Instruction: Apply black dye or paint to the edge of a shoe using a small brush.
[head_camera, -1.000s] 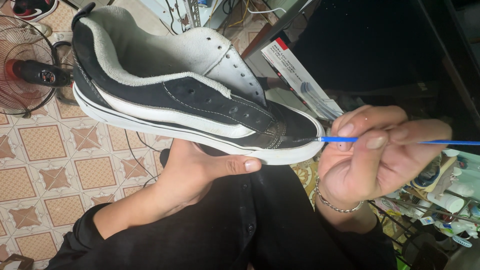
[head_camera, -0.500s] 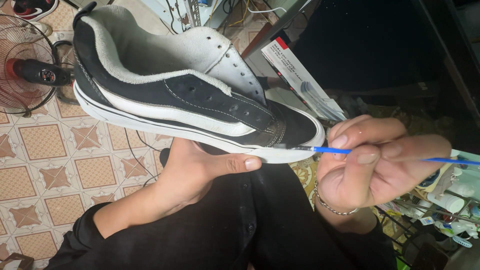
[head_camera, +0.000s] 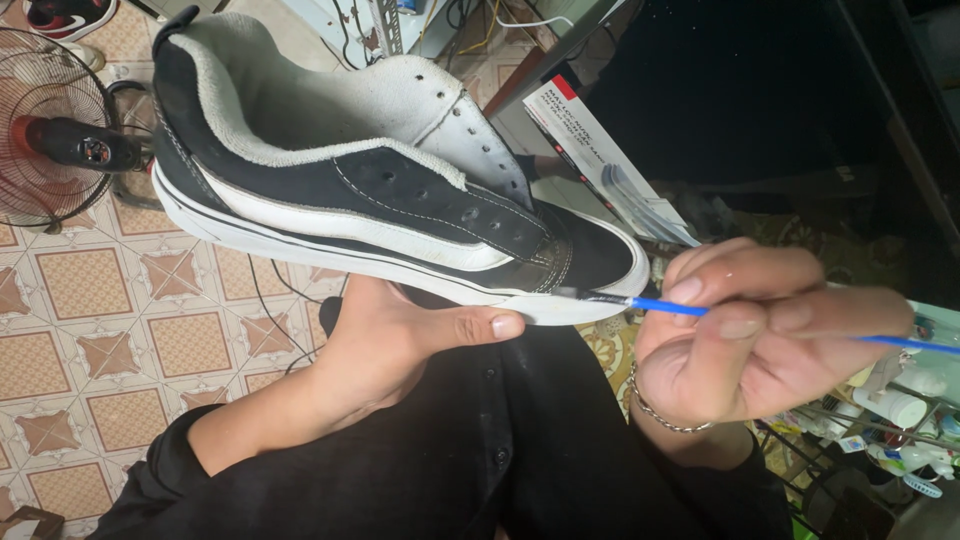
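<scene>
Over the lap, left hand (head_camera: 400, 345) cups the shoe (head_camera: 380, 215) sole-up, steadying it; right hand (head_camera: 745, 345) pinches a brush (head_camera: 660, 306), tip on the toe edge.

1. The sneaker (head_camera: 380, 210) is black with a white side stripe, white padded lining and a white rubber sole. It has no laces, its eyelets are bare, and its tongue is pulled up. It is held up off the floor, lying on its side, heel to the far left and toe to the right.
2. The paintbrush (head_camera: 690, 308) has a thin blue handle lying almost level. Its dark tip touches the white sole edge at the toe.
</scene>
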